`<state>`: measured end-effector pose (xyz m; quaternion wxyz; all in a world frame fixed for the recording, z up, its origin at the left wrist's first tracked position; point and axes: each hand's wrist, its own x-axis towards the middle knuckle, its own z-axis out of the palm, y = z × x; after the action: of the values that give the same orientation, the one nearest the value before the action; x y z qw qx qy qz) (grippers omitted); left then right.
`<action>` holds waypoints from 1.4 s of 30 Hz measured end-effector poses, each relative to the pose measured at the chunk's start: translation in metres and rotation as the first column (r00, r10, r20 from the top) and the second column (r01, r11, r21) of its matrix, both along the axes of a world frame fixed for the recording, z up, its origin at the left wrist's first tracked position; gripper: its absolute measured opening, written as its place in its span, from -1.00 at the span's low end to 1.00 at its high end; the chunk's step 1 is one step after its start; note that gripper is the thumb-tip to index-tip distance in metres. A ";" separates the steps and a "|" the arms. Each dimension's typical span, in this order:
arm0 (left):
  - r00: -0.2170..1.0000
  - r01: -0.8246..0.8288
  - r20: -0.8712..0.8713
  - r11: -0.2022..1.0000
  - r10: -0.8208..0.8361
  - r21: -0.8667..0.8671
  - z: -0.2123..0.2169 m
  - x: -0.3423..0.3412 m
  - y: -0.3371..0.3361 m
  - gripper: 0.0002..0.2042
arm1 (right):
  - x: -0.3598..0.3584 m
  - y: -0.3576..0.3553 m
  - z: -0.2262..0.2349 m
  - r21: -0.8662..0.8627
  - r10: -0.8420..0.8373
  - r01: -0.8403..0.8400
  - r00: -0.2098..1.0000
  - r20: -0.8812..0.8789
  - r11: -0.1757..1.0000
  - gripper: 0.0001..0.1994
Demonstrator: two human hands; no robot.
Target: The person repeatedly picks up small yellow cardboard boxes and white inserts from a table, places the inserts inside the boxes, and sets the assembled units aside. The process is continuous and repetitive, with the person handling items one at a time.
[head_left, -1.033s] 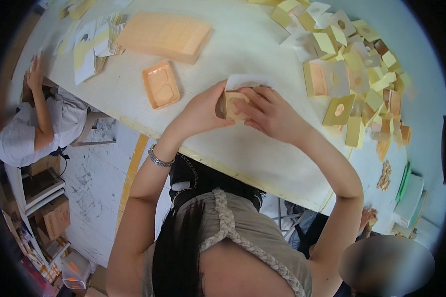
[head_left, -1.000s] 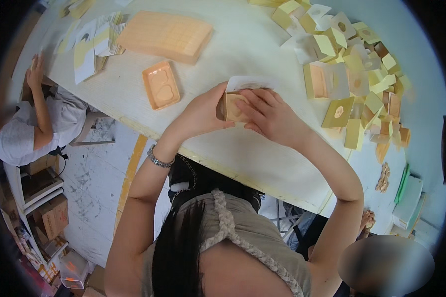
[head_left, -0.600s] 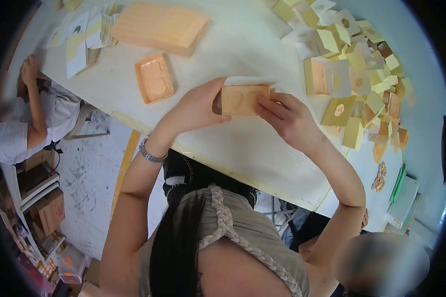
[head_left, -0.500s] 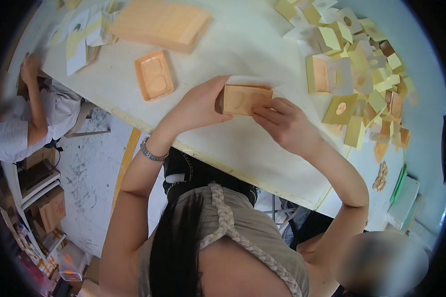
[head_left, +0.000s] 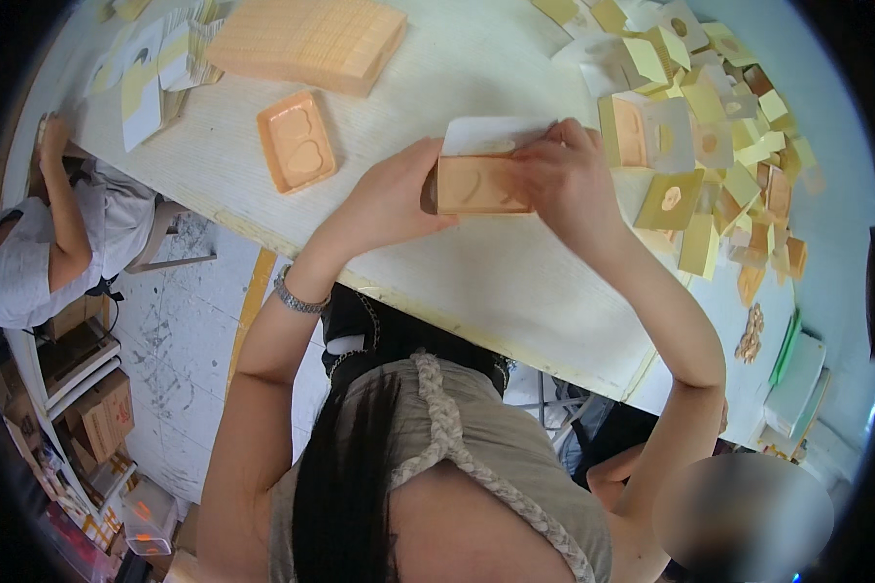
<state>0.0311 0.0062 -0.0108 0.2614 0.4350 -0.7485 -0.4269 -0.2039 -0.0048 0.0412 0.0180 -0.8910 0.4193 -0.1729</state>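
Over the table's near part I have a small box with a white lid flap raised along its far side. In the box sits a peach plastic tray with rounded hollows. My left hand is closed round the left end of the box, thumb at the near side. At the right end, my right hand bends its fingers over the tray and the flap's right edge; its fingertips are partly hidden and a little blurred. A loose peach tray lies on the table to the left of my left hand.
A tall stack of peach trays stands at the far left, beside folded white-and-yellow card blanks. Many open yellow boxes are heaped at the right. Another person's hand is at the left table edge; a second person sits lower right.
My right hand has moved from the box's near right side up to its far right corner. The white flap now stands up in plain view. My left hand keeps its hold.
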 end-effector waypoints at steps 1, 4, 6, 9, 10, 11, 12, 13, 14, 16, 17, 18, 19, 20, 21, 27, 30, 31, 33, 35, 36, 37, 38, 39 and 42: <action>1.000 -0.004 0.001 1.000 0.004 0.009 0.001 -0.001 0.000 -0.24 | -0.001 -0.007 -0.004 0.093 -0.049 0.044 0.997 0.056 0.995 -0.86; 1.000 -0.010 0.015 1.000 0.009 0.028 0.003 -0.001 0.000 -0.24 | -0.005 -0.007 -0.009 0.352 -0.194 0.100 0.951 0.243 0.931 -0.85; 0.999 -0.001 0.037 1.000 0.000 0.029 0.003 0.001 0.000 -0.25 | -0.006 -0.006 -0.012 0.372 -0.207 0.089 0.934 0.290 0.924 -0.85; 0.999 -0.020 0.043 1.000 0.019 0.019 -0.004 0.001 0.000 -0.27 | -0.010 -0.003 -0.014 0.089 -0.065 0.051 0.985 0.158 0.995 -0.83; 0.999 -0.021 0.030 0.999 0.021 0.031 -0.002 0.001 0.000 -0.28 | -0.007 -0.001 -0.015 -0.075 -0.001 0.005 0.999 0.053 0.997 -0.83; 1.000 -0.023 0.018 0.999 0.022 0.042 0.001 0.000 0.000 -0.30 | -0.003 0.002 -0.015 -0.231 0.046 -0.059 0.997 -0.061 0.971 -0.83; 1.000 -0.024 0.006 0.998 0.023 0.054 0.004 -0.001 0.000 -0.31 | 0.001 0.008 -0.013 -0.265 -0.003 -0.032 0.992 -0.129 0.964 -0.81; 0.999 -0.022 0.040 0.997 0.019 0.070 0.006 0.000 0.000 -0.32 | 0.008 0.018 -0.009 -0.302 -0.049 -0.013 0.980 -0.195 0.953 -0.80; 0.997 -0.020 0.074 0.996 0.013 0.085 0.007 0.001 -0.001 -0.34 | 0.012 0.025 -0.006 -0.341 -0.097 0.004 0.961 -0.258 0.940 -0.78; 0.996 -0.018 0.085 0.999 0.015 0.040 0.004 0.001 -0.001 -0.36 | 0.012 0.032 -0.009 -0.398 -0.186 0.084 0.956 -0.225 0.913 -0.81; 0.998 -0.019 0.062 1.000 0.020 -0.022 -0.002 0.000 -0.001 -0.37 | 0.010 0.036 -0.012 -0.410 -0.231 0.126 0.948 -0.219 0.903 -0.82; 0.999 -0.022 0.039 0.996 0.025 -0.084 -0.005 0.000 0.000 -0.37 | 0.008 0.038 -0.015 -0.421 -0.276 0.167 0.937 -0.213 0.891 -0.83; 0.998 -0.015 0.062 0.997 0.020 -0.075 -0.005 0.000 0.000 -0.37 | 0.005 0.038 -0.021 -0.384 -0.228 0.137 0.953 -0.200 0.913 -0.83; 0.996 -0.008 0.084 0.998 0.013 -0.066 -0.002 0.000 -0.001 -0.37 | 0.003 0.035 -0.028 -0.347 -0.179 0.106 0.966 -0.185 0.932 -0.84; 0.994 0.000 0.107 0.998 0.006 -0.057 0.000 0.001 -0.001 -0.37 | 0.001 0.033 -0.032 -0.311 -0.131 0.074 0.977 -0.167 0.948 -0.84; 1.000 0.000 0.026 1.000 0.000 -0.019 -0.001 0.001 -0.002 -0.30 | 0.023 0.036 -0.006 -0.167 -0.124 0.102 0.983 -0.133 0.981 -0.70; 0.999 -0.051 0.000 0.998 0.051 -0.027 -0.006 -0.003 -0.002 -0.19 | 0.032 0.047 -0.022 -0.137 -0.180 0.152 0.959 -0.219 0.979 -0.49; 0.999 -0.052 0.015 0.998 0.052 -0.030 -0.008 -0.003 0.000 -0.16 | 0.033 0.050 -0.021 -0.124 -0.181 0.155 0.955 -0.234 0.980 -0.47; 0.996 -0.070 0.045 0.995 0.073 -0.076 -0.008 -0.005 0.000 -0.09 | 0.034 0.051 -0.005 -0.050 -0.195 0.189 0.937 -0.288 0.981 -0.46; 0.994 -0.092 0.047 0.994 0.095 -0.062 -0.001 -0.007 -0.003 -0.05 | 0.034 0.046 -0.038 -0.103 -0.199 0.182 0.962 -0.190 0.978 -0.52; 0.994 -0.101 0.044 0.994 0.102 -0.043 -0.001 -0.009 -0.001 -0.03 | 0.033 0.045 -0.053 -0.120 -0.197 0.180 0.969 -0.148 0.976 -0.55; 0.993 -0.092 0.072 0.996 0.092 0.003 0.003 -0.009 0.001 -0.02 | 0.037 0.045 -0.053 -0.153 -0.229 0.213 0.968 -0.099 0.965 -0.63; 0.993 -0.090 0.085 0.995 0.085 0.051 0.008 -0.010 0.000 -0.02 | 0.033 0.045 -0.052 -0.156 -0.200 0.189 0.978 -0.059 0.970 -0.66; 0.992 -0.086 0.097 0.991 0.076 0.100 0.015 -0.012 -0.001 -0.01 | 0.026 0.045 -0.051 -0.159 -0.171 0.166 0.985 -0.020 0.973 -0.68; 0.999 0.037 0.015 0.999 -0.038 0.038 0.032 -0.004 -0.016 -0.07 | -0.006 0.040 -0.033 -0.077 -0.177 0.188 0.975 0.134 0.979 -0.85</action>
<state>0.0273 -0.0095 0.0215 0.2391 0.4291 -0.7504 -0.4423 -0.2099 0.0355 0.0084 -0.0114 -0.8359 0.4894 -0.2484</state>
